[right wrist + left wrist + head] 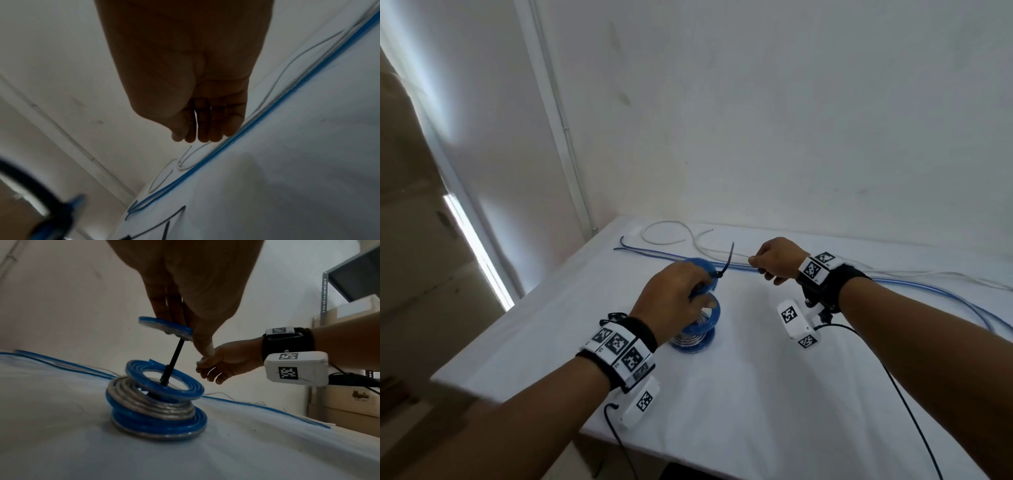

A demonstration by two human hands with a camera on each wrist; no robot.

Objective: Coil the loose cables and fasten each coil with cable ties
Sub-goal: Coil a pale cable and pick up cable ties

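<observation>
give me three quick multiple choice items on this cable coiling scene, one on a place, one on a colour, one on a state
1. Where do the loose cables lie?
A. along the table's far side
B. on the floor
C. on a shelf

2. What colour is the cable tie?
A. white
B. black
C. red

3. What is the left hand doing?
A. resting flat on the table
B. hanging idle
C. gripping the coil's top loops

Answers:
1 A: the loose blue cable and white cable run across the back of the table.
2 B: the cable tie at the blue coil is black.
3 C: the left hand has its fingers curled on the lifted loops.
</observation>
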